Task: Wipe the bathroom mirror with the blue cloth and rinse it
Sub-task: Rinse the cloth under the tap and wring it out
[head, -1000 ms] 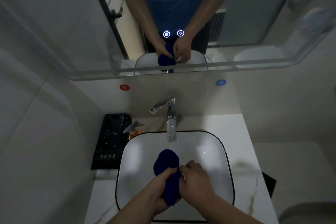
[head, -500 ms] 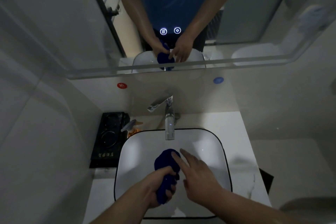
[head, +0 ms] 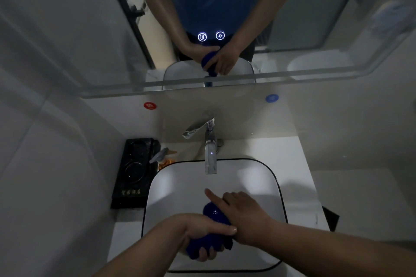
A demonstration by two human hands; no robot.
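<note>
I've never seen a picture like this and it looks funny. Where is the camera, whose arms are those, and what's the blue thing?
There is no machine here, just a person. The camera sits on their head and looks down, so you see their own arms. The left hand grips a wadded blue cloth over the white sink. The right hand lies on the cloth with one finger stretched out; I cannot tell whether it grips. Behind stand the tap, a pump bottle and a black tray on the counter. The mirror above shows the same hands from the front.
</note>
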